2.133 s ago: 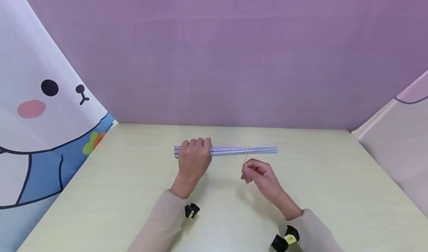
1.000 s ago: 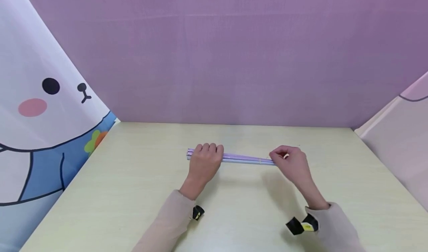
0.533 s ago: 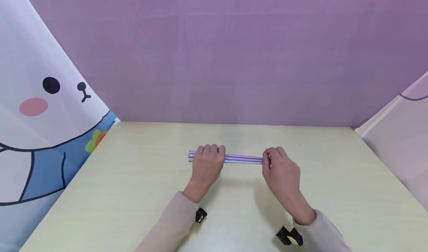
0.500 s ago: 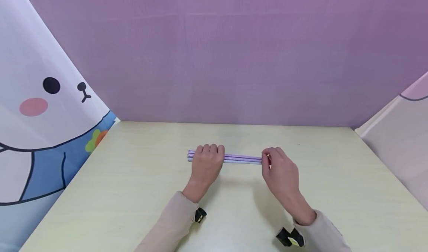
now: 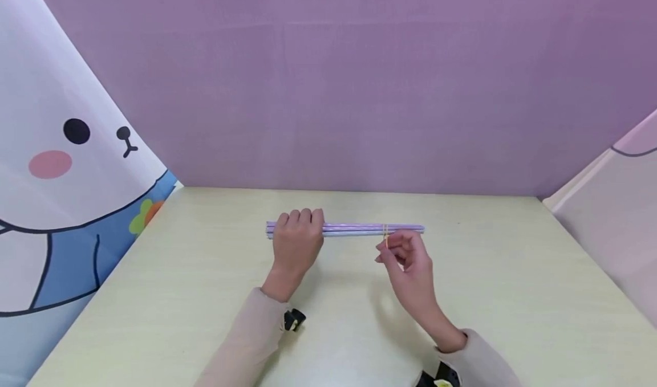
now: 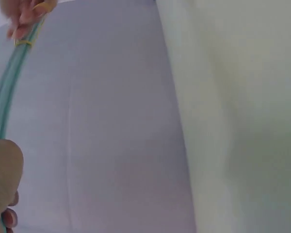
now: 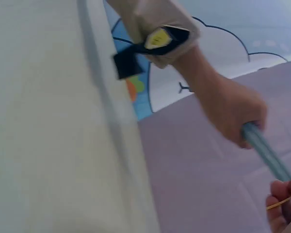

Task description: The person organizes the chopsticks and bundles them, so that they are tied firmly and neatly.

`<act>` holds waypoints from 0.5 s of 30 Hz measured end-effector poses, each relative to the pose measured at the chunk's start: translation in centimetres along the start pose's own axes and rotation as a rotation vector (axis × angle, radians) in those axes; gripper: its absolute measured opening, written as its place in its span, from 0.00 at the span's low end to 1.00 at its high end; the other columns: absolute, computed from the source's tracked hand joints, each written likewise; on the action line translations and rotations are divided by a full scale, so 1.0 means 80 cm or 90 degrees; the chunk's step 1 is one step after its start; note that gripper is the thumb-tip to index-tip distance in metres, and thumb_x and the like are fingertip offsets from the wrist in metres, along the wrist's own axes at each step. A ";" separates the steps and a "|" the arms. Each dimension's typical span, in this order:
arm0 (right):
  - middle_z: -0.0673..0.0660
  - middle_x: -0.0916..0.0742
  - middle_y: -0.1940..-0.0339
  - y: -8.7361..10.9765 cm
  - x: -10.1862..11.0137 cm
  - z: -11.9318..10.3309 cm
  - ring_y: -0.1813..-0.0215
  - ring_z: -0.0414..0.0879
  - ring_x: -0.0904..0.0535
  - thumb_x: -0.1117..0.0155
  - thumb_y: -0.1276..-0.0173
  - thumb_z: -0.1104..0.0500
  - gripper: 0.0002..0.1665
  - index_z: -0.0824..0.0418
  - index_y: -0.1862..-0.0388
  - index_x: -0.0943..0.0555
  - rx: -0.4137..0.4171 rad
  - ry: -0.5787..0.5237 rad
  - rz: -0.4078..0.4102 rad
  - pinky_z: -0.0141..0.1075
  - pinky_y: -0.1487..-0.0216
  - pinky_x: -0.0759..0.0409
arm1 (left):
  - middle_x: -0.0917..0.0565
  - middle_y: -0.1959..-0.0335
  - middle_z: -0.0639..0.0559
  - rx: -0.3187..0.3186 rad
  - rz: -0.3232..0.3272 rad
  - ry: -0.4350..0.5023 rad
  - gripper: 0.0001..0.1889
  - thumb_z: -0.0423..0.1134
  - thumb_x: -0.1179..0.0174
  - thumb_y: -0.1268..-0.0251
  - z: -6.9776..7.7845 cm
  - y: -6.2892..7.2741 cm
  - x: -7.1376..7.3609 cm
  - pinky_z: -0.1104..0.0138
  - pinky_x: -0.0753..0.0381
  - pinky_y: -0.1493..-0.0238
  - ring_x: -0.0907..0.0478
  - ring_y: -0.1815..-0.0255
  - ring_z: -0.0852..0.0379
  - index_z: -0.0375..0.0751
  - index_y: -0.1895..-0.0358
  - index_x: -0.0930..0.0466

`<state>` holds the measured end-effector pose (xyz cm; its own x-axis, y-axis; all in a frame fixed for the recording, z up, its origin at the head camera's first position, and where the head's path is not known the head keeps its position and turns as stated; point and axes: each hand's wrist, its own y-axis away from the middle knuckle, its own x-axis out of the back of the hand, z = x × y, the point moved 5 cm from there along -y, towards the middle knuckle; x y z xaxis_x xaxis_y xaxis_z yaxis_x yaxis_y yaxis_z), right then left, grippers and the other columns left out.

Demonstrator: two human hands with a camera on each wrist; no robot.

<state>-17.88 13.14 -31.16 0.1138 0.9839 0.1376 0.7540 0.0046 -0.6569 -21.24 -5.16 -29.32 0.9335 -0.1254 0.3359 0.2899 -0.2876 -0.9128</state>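
Observation:
A bundle of slim purple and light blue chopsticks (image 5: 354, 229) is held level above the table. My left hand (image 5: 297, 244) grips it near its left end, fingers wrapped over the top. Towards the right end, a thin yellow rubber band (image 5: 386, 237) goes round the bundle, with strands showing side by side. Thumb and fingertips of my right hand (image 5: 413, 270) pinch the band just below the chopsticks. In the left wrist view a turn of the band circles the chopsticks (image 6: 9, 87). The right wrist view shows a band strand (image 7: 281, 201) stretched across the right fingers.
A pale wood-grain table (image 5: 205, 330) lies under both hands. Behind it hangs a purple cloth (image 5: 359, 90). A cartoon-printed cloth (image 5: 51, 204) stands along the left side and a pale cloth (image 5: 616, 221) along the right.
My right hand has moved from around the bundle's right end to just below it, pulling the band down. The bundle has shifted left and slightly up, its right tips showing again.

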 end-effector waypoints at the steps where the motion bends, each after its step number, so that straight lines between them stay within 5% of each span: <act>1: 0.49 0.18 0.67 0.002 -0.003 0.002 0.70 0.36 0.20 0.47 0.38 0.80 0.09 0.78 0.59 0.32 0.006 -0.014 -0.003 0.28 0.66 0.20 | 0.25 0.90 0.49 0.004 0.012 -0.001 0.13 0.28 0.42 0.49 -0.004 -0.001 0.002 0.69 0.38 0.86 0.34 0.91 0.56 0.41 0.87 0.31; 4: 0.47 0.18 0.67 0.005 -0.008 0.011 0.67 0.36 0.20 0.49 0.36 0.79 0.07 0.76 0.60 0.33 -0.015 -0.096 -0.021 0.28 0.64 0.20 | 0.28 0.91 0.50 0.007 0.048 0.000 0.17 0.30 0.49 0.38 -0.012 -0.004 0.006 0.68 0.40 0.86 0.35 0.91 0.55 0.41 0.87 0.32; 11: 0.48 0.16 0.69 -0.003 -0.004 0.036 0.66 0.38 0.22 0.56 0.34 0.78 0.18 0.59 0.64 0.23 -0.197 -0.469 -0.055 0.25 0.63 0.23 | 0.28 0.92 0.51 -0.009 0.081 0.028 0.17 0.32 0.52 0.35 -0.013 -0.002 0.007 0.68 0.38 0.87 0.34 0.92 0.56 0.41 0.85 0.29; 15: 0.48 0.17 0.68 -0.004 -0.004 0.035 0.65 0.37 0.21 0.55 0.34 0.77 0.19 0.58 0.62 0.22 -0.199 -0.441 -0.088 0.25 0.62 0.22 | 0.27 0.91 0.50 -0.006 0.081 0.021 0.18 0.32 0.53 0.34 -0.014 -0.001 0.007 0.68 0.37 0.87 0.32 0.91 0.55 0.41 0.85 0.29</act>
<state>-19.96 13.28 -33.08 -0.3482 0.8656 -0.3598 0.8911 0.1863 -0.4139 -20.99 -6.30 -28.76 0.9552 -0.1926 0.2245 0.1667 -0.2764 -0.9465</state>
